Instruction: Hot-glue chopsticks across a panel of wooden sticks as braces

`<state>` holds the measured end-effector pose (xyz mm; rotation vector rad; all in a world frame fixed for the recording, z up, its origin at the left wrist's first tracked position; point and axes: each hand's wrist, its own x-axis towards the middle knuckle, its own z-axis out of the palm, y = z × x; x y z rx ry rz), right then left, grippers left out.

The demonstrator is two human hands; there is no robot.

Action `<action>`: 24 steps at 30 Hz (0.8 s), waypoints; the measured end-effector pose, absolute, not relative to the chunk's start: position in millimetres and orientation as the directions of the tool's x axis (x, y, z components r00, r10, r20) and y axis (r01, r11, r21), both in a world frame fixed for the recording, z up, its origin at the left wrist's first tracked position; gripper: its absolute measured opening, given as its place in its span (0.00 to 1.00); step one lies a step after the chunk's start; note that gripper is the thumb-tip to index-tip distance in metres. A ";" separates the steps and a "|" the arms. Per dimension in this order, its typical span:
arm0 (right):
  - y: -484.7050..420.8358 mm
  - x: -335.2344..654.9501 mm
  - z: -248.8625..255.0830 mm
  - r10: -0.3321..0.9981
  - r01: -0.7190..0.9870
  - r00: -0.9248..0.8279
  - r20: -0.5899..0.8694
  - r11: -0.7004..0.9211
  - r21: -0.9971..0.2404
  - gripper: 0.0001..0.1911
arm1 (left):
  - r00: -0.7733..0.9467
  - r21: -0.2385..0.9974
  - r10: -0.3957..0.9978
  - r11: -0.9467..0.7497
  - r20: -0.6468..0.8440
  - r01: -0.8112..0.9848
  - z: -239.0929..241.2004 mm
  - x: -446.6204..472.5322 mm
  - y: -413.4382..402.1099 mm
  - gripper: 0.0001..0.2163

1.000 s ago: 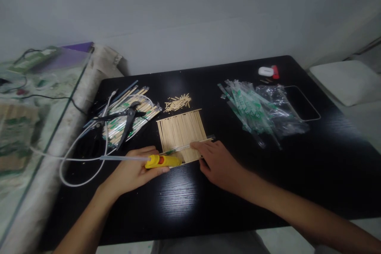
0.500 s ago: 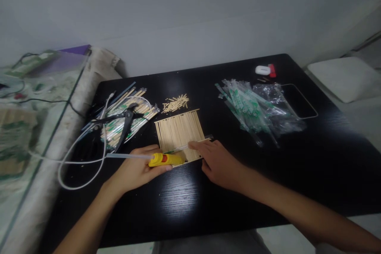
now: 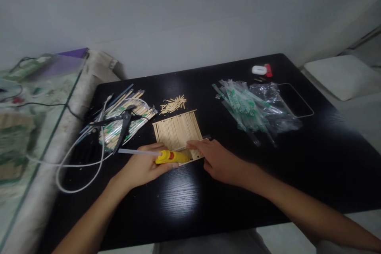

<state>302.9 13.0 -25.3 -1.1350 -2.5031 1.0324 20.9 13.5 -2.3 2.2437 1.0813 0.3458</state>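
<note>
Left hand (image 3: 143, 166) closed around yellow glue gun (image 3: 171, 157), nozzle at stick mat (image 3: 177, 133) just ahead. Right hand (image 3: 218, 158) open, fingertips pressing mat's near edge. Probably light, stiff, brittle at joints; best held flat by the edges.

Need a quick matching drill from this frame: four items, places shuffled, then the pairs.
Things:
1. yellow glue gun
2. black pliers
3. empty green wrappers
4. white and red item

Places:
A. far right corner of the table
B. in the left hand
C. right of the stick mat
D. on the wrapped chopstick pile

Pairs: 1-B, 2-D, 3-C, 4-A
</note>
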 end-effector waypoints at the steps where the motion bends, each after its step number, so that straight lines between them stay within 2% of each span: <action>1: 13.2 302.7 -24.7 0.725 0.584 -0.681 -0.103 0.453 -0.674 0.40 | 0.634 0.628 0.773 -0.482 -0.023 0.611 -2.7 22.2 14.2 0.15; 8: 16.6 301.0 -20.1 0.701 0.591 -0.689 -0.185 0.394 -0.704 0.40 | 0.644 0.601 0.765 -0.510 -0.011 0.615 -3.2 28.6 17.8 0.16; 24: 20.9 307.1 -15.9 0.686 0.520 -0.714 -0.143 0.383 -0.763 0.39 | 0.644 0.590 0.763 -0.499 -0.048 0.635 -5.0 34.9 20.4 0.16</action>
